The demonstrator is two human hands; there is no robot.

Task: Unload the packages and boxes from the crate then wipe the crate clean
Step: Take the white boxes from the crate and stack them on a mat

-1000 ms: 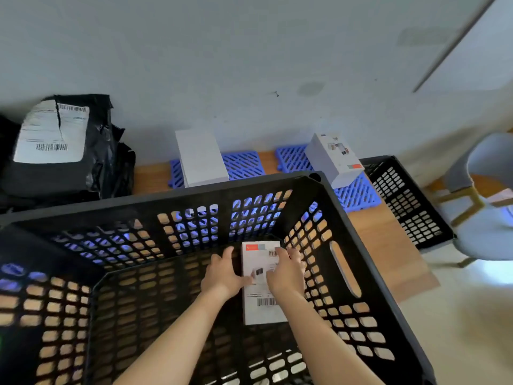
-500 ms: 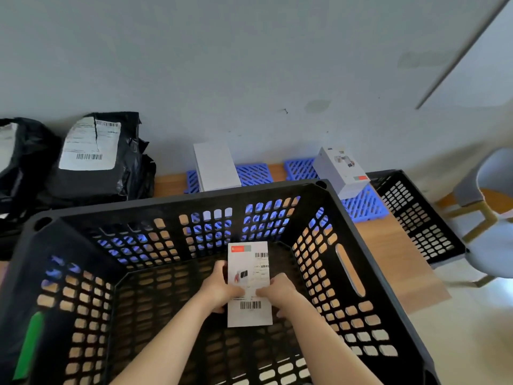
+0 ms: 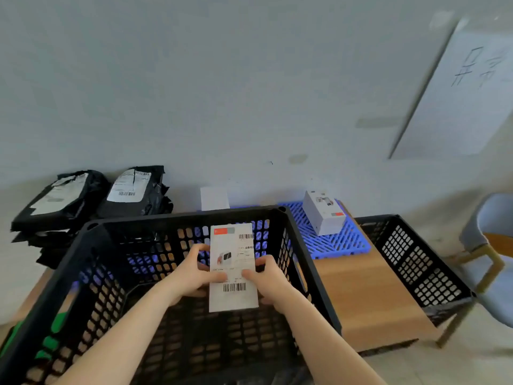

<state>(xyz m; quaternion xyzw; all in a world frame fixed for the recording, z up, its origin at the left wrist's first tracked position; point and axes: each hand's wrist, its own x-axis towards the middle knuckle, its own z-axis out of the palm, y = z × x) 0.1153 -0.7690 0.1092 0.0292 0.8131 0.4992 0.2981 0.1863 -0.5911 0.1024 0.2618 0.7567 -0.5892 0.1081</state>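
A large black perforated crate (image 3: 183, 216) fills the lower middle of the view. Both hands hold a flat white box (image 3: 233, 254) with barcodes and a red mark, raised inside the crate near its far wall. My left hand (image 3: 193, 269) grips the box's left edge and my right hand (image 3: 268, 276) grips its right edge. The crate floor below the box looks bare where it shows.
Black mailer packages (image 3: 133, 190) with white labels lie stacked at the back left. A plain white box (image 3: 214, 198) and a white printed box (image 3: 323, 212) stand on blue grid mats (image 3: 337, 241) behind the crate. A second black crate (image 3: 410, 259) and a chair (image 3: 491, 245) are at the right.
Both hands have lifted the white box from the crate floor up toward the rim. The camera has tilted up and drawn back, so more wall shows.
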